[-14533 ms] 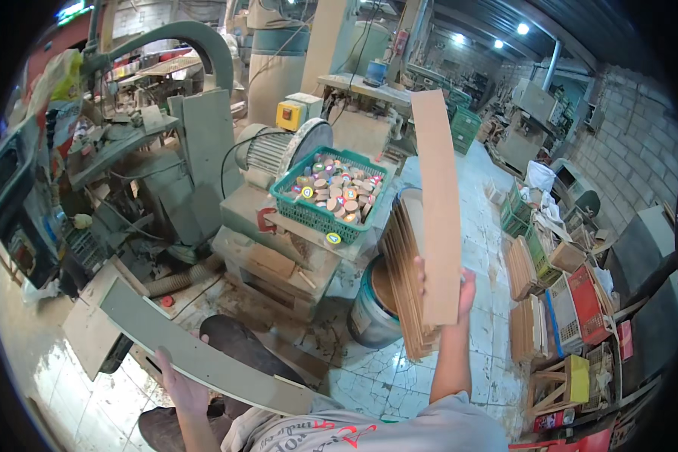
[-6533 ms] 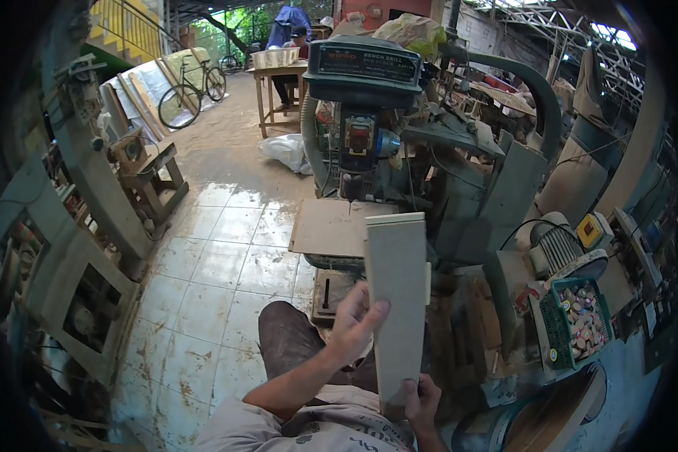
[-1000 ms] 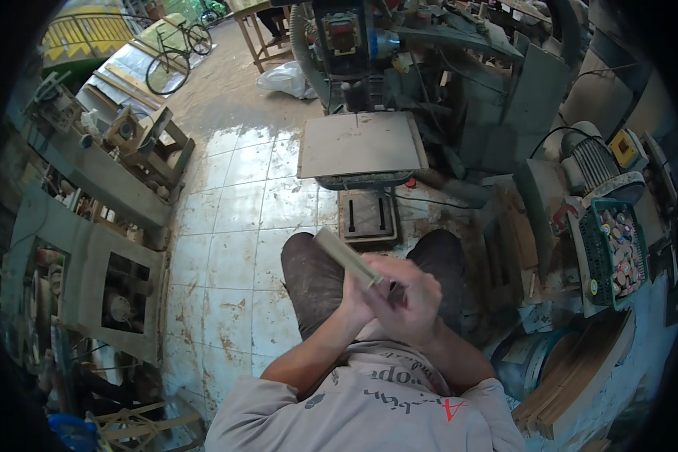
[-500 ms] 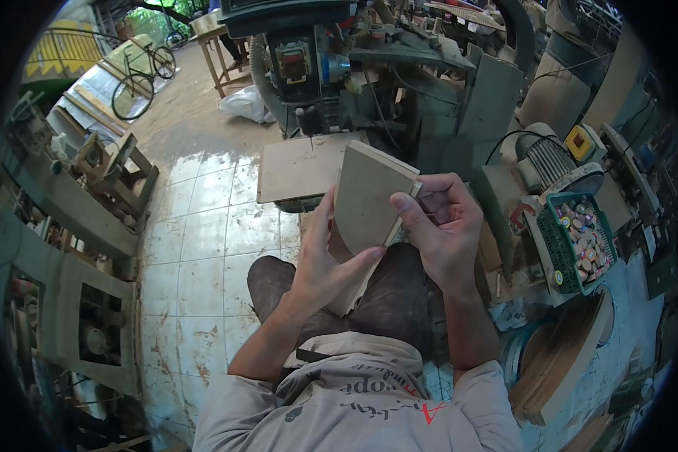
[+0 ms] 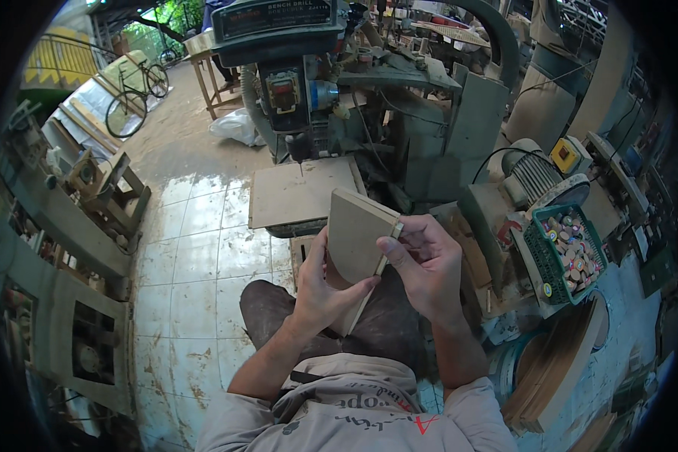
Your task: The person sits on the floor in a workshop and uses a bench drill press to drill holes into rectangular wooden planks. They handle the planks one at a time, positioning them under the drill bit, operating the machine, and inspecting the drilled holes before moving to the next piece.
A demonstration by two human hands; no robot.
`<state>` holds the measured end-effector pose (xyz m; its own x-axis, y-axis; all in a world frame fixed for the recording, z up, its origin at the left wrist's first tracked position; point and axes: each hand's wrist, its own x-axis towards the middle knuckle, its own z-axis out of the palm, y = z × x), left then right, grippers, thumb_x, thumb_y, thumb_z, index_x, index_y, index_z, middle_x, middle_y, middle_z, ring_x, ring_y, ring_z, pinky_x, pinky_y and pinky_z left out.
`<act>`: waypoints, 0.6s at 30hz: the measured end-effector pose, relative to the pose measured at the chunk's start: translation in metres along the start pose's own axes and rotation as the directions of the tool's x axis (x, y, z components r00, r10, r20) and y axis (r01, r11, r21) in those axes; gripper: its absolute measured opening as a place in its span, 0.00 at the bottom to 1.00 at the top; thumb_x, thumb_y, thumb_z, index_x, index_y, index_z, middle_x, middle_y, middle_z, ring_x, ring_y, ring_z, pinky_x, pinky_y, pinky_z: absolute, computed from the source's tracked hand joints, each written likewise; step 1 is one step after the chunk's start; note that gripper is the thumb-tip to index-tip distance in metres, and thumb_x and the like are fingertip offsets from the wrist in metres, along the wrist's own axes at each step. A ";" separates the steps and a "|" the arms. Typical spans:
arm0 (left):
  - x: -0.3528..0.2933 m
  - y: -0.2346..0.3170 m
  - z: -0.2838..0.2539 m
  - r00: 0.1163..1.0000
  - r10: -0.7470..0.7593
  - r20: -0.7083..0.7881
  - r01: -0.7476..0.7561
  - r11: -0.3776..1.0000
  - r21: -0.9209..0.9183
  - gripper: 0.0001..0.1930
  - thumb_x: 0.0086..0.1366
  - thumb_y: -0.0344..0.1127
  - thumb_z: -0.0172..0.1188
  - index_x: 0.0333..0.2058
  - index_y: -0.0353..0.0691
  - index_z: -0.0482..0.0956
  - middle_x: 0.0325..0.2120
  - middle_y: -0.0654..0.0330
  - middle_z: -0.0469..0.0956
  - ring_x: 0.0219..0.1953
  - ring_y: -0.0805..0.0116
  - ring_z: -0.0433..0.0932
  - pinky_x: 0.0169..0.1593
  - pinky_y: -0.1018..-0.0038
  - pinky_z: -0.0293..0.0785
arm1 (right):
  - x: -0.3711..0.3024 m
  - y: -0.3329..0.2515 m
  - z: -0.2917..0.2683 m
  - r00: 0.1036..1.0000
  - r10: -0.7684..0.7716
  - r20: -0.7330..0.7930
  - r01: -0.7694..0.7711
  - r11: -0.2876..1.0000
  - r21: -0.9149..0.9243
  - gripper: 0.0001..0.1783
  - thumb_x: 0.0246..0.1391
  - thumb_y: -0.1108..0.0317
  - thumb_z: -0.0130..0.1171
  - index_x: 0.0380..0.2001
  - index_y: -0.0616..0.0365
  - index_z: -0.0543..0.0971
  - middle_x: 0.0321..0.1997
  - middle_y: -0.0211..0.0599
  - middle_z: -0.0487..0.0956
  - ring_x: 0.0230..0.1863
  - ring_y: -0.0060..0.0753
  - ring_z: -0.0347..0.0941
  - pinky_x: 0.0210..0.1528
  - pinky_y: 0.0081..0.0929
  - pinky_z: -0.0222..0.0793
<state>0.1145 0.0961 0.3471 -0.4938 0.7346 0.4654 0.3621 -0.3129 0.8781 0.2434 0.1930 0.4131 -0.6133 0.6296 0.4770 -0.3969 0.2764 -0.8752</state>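
A flat wooden panel (image 5: 359, 235) with one curved side is held tilted above my lap. My left hand (image 5: 316, 294) is closed round its lower left part, the thumb lying across the lower right. My right hand (image 5: 427, 265) pinches the upper right edge between thumb and fingers, where a thin pale strip (image 5: 389, 242) runs along the panel. Whether that strip is a separate piece I cannot tell. Just beyond the panel stands a bench drill (image 5: 282, 90), its bit above a flat board (image 5: 294, 197) on the drill's table. The panel partly hides that board's near right corner.
On my right, a green plastic basket (image 5: 554, 260) holds several small round wooden pieces, next to a dusty electric motor (image 5: 539, 177). Stacked curved boards (image 5: 554, 373) lie below it. Machine frames (image 5: 98, 339) line the left side. A bicycle (image 5: 132, 98) stands at the far left.
My view has tilted upward, so the drill, panel and hands appear lower in the picture. Both hands keep hold of the panel in nearly the same grip.
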 end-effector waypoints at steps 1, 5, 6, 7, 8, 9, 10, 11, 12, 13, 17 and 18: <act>0.000 0.000 0.000 1.000 0.015 -0.005 -0.015 1.000 0.003 0.44 0.45 0.36 0.75 0.58 0.32 0.59 0.46 0.52 0.74 0.49 0.64 0.75 0.49 0.70 0.73 | -0.001 0.000 0.001 1.000 -0.018 -0.014 0.018 1.000 -0.019 0.14 0.54 0.72 0.62 0.42 0.67 0.74 0.36 0.37 0.79 0.39 0.22 0.76 0.38 0.19 0.76; 0.001 0.002 0.003 1.000 0.028 0.009 -0.027 0.997 -0.073 0.42 0.46 0.35 0.74 0.57 0.32 0.61 0.46 0.53 0.74 0.48 0.66 0.75 0.48 0.72 0.74 | -0.003 0.003 0.001 0.998 -0.047 -0.049 0.043 0.997 -0.065 0.12 0.55 0.72 0.62 0.40 0.67 0.73 0.35 0.37 0.79 0.36 0.21 0.77 0.36 0.19 0.76; 0.001 0.003 0.004 0.999 0.031 0.016 -0.029 0.995 -0.094 0.42 0.46 0.35 0.74 0.57 0.32 0.61 0.46 0.53 0.74 0.48 0.67 0.76 0.48 0.73 0.74 | -0.004 0.003 0.001 0.997 -0.055 -0.058 0.051 0.996 -0.069 0.12 0.55 0.72 0.62 0.39 0.67 0.73 0.34 0.37 0.79 0.36 0.21 0.77 0.36 0.19 0.76; 0.002 0.003 0.005 0.999 0.035 0.016 -0.033 0.994 -0.109 0.41 0.46 0.35 0.74 0.56 0.32 0.61 0.46 0.53 0.74 0.48 0.67 0.75 0.48 0.73 0.74 | -0.004 0.004 0.001 0.996 -0.066 -0.067 0.061 0.995 -0.073 0.12 0.55 0.72 0.62 0.38 0.67 0.73 0.34 0.36 0.79 0.35 0.21 0.77 0.35 0.19 0.76; 0.002 0.003 0.005 0.999 0.038 0.016 -0.035 0.992 -0.123 0.41 0.46 0.35 0.75 0.56 0.32 0.61 0.46 0.53 0.74 0.48 0.67 0.75 0.48 0.73 0.74 | -0.004 0.004 0.000 0.995 -0.072 -0.070 0.067 0.995 -0.077 0.12 0.55 0.72 0.62 0.38 0.66 0.73 0.34 0.36 0.79 0.35 0.20 0.77 0.35 0.19 0.76; 0.002 0.003 0.005 0.999 0.025 0.029 -0.021 0.988 -0.155 0.41 0.46 0.34 0.75 0.56 0.32 0.62 0.46 0.53 0.74 0.48 0.68 0.75 0.49 0.73 0.74 | -0.004 0.004 0.000 0.994 -0.078 -0.073 0.073 0.994 -0.079 0.11 0.55 0.72 0.62 0.38 0.66 0.73 0.34 0.36 0.79 0.35 0.20 0.77 0.35 0.18 0.76; 0.002 0.003 0.006 0.999 0.037 0.013 -0.035 0.990 -0.134 0.40 0.46 0.34 0.75 0.56 0.32 0.62 0.46 0.53 0.74 0.48 0.68 0.75 0.49 0.73 0.74 | -0.004 0.004 0.000 0.994 -0.082 -0.078 0.076 0.994 -0.075 0.11 0.55 0.72 0.62 0.37 0.66 0.73 0.34 0.36 0.79 0.35 0.20 0.76 0.35 0.18 0.76; 0.002 0.003 0.006 0.999 0.034 0.010 -0.033 0.991 -0.131 0.40 0.46 0.33 0.75 0.56 0.32 0.62 0.45 0.53 0.74 0.48 0.68 0.75 0.49 0.73 0.74 | -0.004 0.004 0.000 0.994 -0.084 -0.077 0.077 0.994 -0.083 0.11 0.55 0.72 0.62 0.38 0.66 0.73 0.34 0.36 0.79 0.35 0.20 0.76 0.34 0.18 0.75; 0.002 0.002 0.007 1.000 0.019 0.009 -0.018 0.988 -0.150 0.40 0.46 0.32 0.75 0.55 0.32 0.62 0.45 0.53 0.74 0.48 0.68 0.75 0.49 0.73 0.74 | -0.004 0.003 0.000 0.994 -0.083 -0.077 0.076 0.994 -0.084 0.11 0.55 0.72 0.61 0.38 0.66 0.73 0.33 0.36 0.79 0.35 0.20 0.76 0.34 0.17 0.75; 0.001 0.001 0.008 0.999 0.048 -0.017 -0.050 0.992 -0.117 0.39 0.46 0.32 0.74 0.55 0.33 0.62 0.45 0.53 0.74 0.48 0.68 0.75 0.50 0.73 0.74 | -0.003 0.003 -0.001 0.994 -0.082 -0.077 0.076 0.993 -0.086 0.11 0.55 0.72 0.61 0.39 0.66 0.73 0.33 0.36 0.79 0.35 0.20 0.76 0.34 0.17 0.74; -0.001 -0.002 0.011 0.996 0.043 -0.081 -0.060 0.975 -0.212 0.34 0.49 0.30 0.73 0.53 0.33 0.64 0.44 0.54 0.75 0.46 0.70 0.76 0.49 0.74 0.73 | -0.004 0.003 -0.004 0.996 -0.062 -0.071 0.056 0.994 -0.090 0.11 0.57 0.72 0.59 0.41 0.66 0.73 0.35 0.36 0.79 0.36 0.19 0.76 0.37 0.17 0.73; -0.002 -0.003 0.011 0.997 0.022 -0.073 -0.042 0.957 -0.287 0.33 0.50 0.30 0.72 0.52 0.33 0.64 0.44 0.55 0.75 0.45 0.71 0.76 0.49 0.75 0.73 | -0.005 0.004 -0.004 0.996 -0.051 -0.075 0.044 0.995 -0.087 0.11 0.57 0.72 0.58 0.42 0.66 0.73 0.36 0.36 0.79 0.37 0.19 0.76 0.37 0.18 0.73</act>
<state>0.1234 0.1023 0.3425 -0.5418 0.6820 0.4912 0.1400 -0.5031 0.8528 0.2480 0.1940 0.4070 -0.5392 0.6675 0.5136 -0.3628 0.3662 -0.8569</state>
